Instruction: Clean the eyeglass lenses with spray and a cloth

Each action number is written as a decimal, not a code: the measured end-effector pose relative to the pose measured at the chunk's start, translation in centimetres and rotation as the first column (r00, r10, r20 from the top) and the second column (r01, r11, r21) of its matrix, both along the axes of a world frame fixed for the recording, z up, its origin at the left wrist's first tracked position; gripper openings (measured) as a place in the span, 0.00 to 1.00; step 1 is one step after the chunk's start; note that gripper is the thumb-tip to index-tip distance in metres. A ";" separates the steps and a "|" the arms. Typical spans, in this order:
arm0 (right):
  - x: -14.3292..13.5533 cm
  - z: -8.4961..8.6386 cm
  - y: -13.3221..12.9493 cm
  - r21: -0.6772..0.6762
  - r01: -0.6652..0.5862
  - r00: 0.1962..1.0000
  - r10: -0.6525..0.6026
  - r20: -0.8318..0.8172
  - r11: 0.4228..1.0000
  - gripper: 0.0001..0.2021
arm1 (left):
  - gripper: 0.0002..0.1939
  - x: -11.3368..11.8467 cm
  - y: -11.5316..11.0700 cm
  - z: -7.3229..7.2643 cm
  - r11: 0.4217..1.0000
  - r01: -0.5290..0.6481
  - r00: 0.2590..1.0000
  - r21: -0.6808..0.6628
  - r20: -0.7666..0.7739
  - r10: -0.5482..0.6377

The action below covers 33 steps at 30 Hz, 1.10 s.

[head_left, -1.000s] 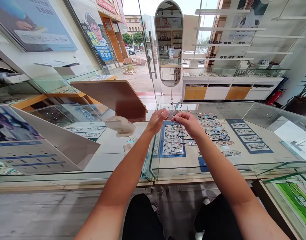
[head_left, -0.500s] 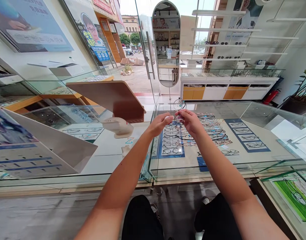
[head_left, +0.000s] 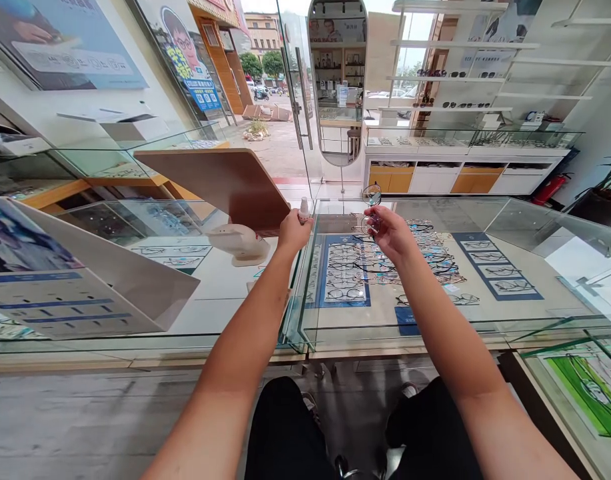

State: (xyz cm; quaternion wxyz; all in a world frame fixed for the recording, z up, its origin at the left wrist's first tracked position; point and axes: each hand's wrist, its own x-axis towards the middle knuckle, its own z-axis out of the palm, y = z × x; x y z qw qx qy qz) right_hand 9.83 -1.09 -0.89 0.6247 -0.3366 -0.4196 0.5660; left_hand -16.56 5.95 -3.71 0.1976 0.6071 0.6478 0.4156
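Observation:
Closed around a small bottle [head_left: 304, 209] with a whitish tip, my left hand [head_left: 294, 231] is over the left side of the glass counter. My right hand [head_left: 396, 233] pinches a pair of eyeglasses [head_left: 372, 194] by the frame, one round lens standing above the fingers and the other below. Beneath them, inside the glass display case [head_left: 505, 317], several eyeglasses [head_left: 435, 257] lie heaped close together. A blue-edged display card [head_left: 345, 293] with rows of eyeglasses lies left of the heap.
A brown tilted board [head_left: 210, 177] and a white display stand [head_left: 240, 241] are near my left forearm. A standing calendar [head_left: 50, 287] is at far left. Another eyeglasses card [head_left: 500, 267] lies to the right. An oval mirror [head_left: 338, 80] stands beyond.
My hands have moved apart. The left went left with the bottle, now upright and clearly seen; the right moved slightly right with the eyeglasses. The view has shifted a little.

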 end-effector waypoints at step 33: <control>-0.5 0.4 -0.3 0.020 -0.068 0.990 0.070 -0.121 0.997 0.24 | 0.34 3.1 -5.0 3.7 0.813 -0.156 0.982 0.560 -0.004 0.191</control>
